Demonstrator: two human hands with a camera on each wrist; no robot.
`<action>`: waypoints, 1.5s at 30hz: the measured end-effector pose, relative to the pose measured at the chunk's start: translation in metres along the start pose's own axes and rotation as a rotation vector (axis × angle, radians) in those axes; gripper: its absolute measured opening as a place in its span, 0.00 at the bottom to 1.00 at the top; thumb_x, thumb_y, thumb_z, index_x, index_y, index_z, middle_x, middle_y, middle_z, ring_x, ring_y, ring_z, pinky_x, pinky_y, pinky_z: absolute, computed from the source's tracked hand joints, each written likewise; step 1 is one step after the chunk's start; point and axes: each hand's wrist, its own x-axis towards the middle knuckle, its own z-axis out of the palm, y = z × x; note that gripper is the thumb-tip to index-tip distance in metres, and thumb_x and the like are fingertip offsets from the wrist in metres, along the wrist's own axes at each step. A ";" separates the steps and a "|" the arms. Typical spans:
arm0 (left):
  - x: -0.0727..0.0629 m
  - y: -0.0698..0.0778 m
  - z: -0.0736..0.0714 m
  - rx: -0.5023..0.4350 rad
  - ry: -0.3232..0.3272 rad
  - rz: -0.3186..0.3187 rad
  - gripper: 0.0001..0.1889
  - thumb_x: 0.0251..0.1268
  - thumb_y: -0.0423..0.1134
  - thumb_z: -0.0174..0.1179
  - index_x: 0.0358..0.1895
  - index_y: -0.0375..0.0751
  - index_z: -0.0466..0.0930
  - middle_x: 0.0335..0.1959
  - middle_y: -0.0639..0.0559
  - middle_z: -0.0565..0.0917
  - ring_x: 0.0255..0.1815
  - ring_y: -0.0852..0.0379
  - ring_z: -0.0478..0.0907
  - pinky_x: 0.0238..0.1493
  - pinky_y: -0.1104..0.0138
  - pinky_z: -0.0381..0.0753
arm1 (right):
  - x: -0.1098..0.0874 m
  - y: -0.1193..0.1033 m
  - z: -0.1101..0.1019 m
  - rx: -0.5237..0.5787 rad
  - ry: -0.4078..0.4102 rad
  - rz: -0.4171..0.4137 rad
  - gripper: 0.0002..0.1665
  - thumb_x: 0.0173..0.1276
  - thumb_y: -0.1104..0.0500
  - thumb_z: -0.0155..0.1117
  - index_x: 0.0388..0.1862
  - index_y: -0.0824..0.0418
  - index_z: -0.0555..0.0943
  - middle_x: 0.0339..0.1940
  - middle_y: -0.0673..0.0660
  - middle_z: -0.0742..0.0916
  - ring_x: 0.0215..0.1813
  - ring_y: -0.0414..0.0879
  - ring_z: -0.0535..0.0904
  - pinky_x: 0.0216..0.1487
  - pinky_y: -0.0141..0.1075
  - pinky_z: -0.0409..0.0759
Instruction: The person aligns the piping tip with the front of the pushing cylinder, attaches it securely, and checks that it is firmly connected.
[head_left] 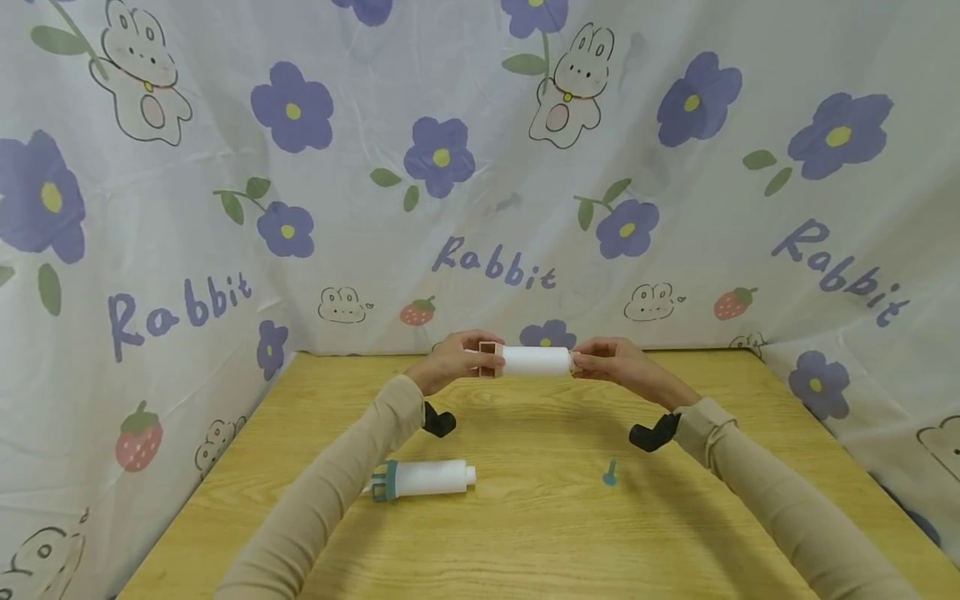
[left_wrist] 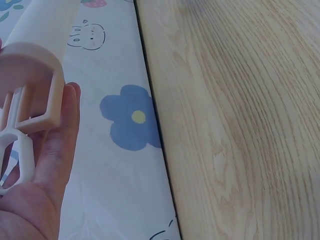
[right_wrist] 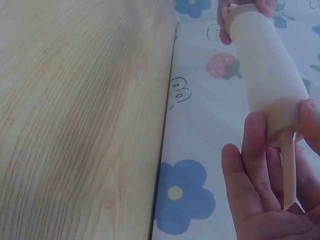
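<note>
Sleeves (head_left: 322, 492) nearest. White tube (head_left: 536, 360) held up near far edge of desk (head_left: 532, 533): left grip (head_left: 453, 362) clasps pink collar (left_wrist: 35, 62), right grip (head_left: 621, 364) pinches pink cap (right_wrist: 284, 117). Looks light, stiff, slick; hold collar and cap.

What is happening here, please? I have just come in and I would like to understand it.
A person holds a white cylinder sideways between both hands. The left hand grips its beige open frame at one end; the right hand pinches the beige cap at the other, whose thin stem points toward the palm. Nearer on the wooden table lie a similar white cylinder with a teal end and, apart from it, a small teal stemmed piece.
</note>
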 end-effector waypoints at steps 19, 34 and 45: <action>-0.006 0.008 0.000 -0.051 -0.007 -0.031 0.24 0.67 0.35 0.65 0.65 0.37 0.73 0.55 0.43 0.78 0.48 0.52 0.80 0.61 0.55 0.81 | -0.006 -0.005 0.004 -0.092 0.099 -0.097 0.26 0.69 0.58 0.68 0.61 0.69 0.76 0.62 0.65 0.80 0.56 0.41 0.82 0.63 0.46 0.80; -0.009 -0.002 0.017 0.099 0.107 0.123 0.23 0.62 0.38 0.69 0.61 0.47 0.78 0.61 0.42 0.77 0.48 0.49 0.80 0.50 0.59 0.85 | 0.001 -0.004 -0.009 0.174 -0.024 0.093 0.21 0.77 0.56 0.57 0.62 0.68 0.74 0.48 0.55 0.86 0.48 0.45 0.87 0.59 0.41 0.83; -0.005 0.000 0.008 0.069 0.085 0.105 0.24 0.64 0.36 0.68 0.63 0.42 0.77 0.61 0.40 0.76 0.50 0.49 0.80 0.53 0.59 0.85 | -0.003 -0.005 -0.001 -0.031 -0.036 -0.005 0.33 0.75 0.60 0.60 0.75 0.64 0.63 0.68 0.70 0.73 0.61 0.51 0.81 0.65 0.51 0.78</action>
